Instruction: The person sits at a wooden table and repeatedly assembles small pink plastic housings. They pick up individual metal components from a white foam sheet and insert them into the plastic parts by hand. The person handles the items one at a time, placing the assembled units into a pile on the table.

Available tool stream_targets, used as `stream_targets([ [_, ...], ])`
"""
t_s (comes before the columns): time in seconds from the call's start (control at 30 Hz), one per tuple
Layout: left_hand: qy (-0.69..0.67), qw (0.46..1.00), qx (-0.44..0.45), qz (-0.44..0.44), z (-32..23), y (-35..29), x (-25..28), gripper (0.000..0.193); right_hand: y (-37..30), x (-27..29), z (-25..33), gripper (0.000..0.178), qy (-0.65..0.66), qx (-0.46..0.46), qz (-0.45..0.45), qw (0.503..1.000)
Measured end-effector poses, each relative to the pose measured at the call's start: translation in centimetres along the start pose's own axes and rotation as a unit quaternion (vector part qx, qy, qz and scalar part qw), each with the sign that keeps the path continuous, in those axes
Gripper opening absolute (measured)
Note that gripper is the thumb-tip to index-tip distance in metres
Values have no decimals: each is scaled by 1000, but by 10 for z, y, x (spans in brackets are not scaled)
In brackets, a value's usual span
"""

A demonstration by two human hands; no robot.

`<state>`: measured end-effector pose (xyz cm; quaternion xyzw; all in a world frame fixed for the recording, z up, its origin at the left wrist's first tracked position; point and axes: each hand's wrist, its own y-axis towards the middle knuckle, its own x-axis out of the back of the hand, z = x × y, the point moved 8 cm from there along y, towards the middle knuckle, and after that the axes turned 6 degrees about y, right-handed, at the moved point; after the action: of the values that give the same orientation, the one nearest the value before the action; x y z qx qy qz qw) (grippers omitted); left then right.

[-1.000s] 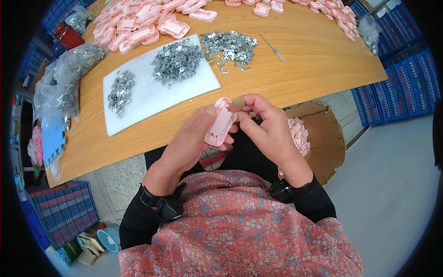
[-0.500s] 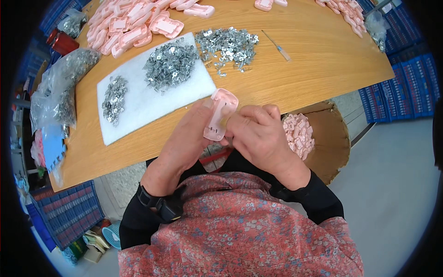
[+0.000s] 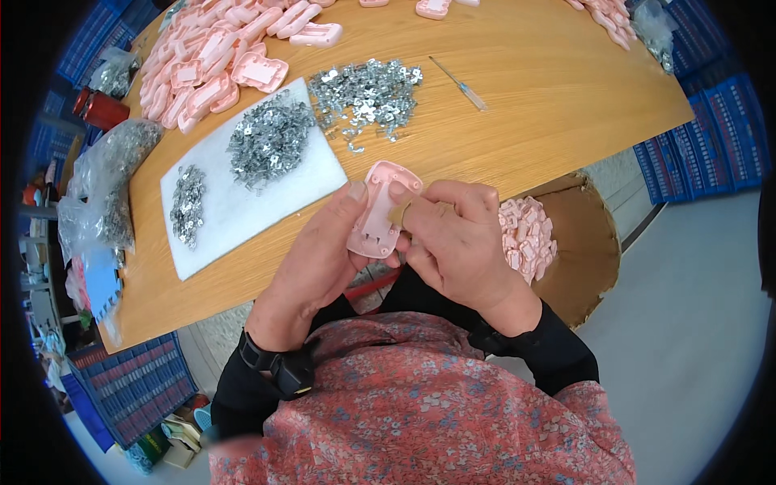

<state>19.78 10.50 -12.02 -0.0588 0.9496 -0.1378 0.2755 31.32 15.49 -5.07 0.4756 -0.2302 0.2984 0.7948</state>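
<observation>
A pink plastic shell (image 3: 373, 230) with its hollow inner side up is held over the table's near edge. My left hand (image 3: 317, 242) grips its left side, thumb along the rim and fingers underneath. My right hand (image 3: 461, 234) is closed at the shell's right side, a digit wrapped in tan tape pressing onto the inside. Small dark slots or clips show near the shell's lower end; I cannot tell which. Whether a small part sits under the right fingertips is hidden.
Metal clips lie heaped on a white foam sheet (image 3: 303, 190), with another clip pile (image 3: 368, 93) beside it. Farther off are heaped pink shells (image 3: 214, 61) and a thin screwdriver (image 3: 465, 89). A cardboard box (image 3: 586, 242) of pink pieces stands right, bagged parts (image 3: 113, 182) left.
The shell has tilted so more of its inside faces up. My right fingers have shifted on it, baring the taped digit. The table's things now appear farther left in view.
</observation>
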Motion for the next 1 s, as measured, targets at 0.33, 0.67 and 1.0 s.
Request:
stream_targets([
  [0.33,-70,995,69,13,21,32,-22,46,-26,39,-32,21,63,-53,-42,996],
  [0.67,77,987,106,94,61,57,-70,50,-108,47,-112,28,445,-436,-93,777],
  [1.0,375,926,-30,-25,-70,27,-1,30,-271,139,-207,17,88,-492,-77,863],
])
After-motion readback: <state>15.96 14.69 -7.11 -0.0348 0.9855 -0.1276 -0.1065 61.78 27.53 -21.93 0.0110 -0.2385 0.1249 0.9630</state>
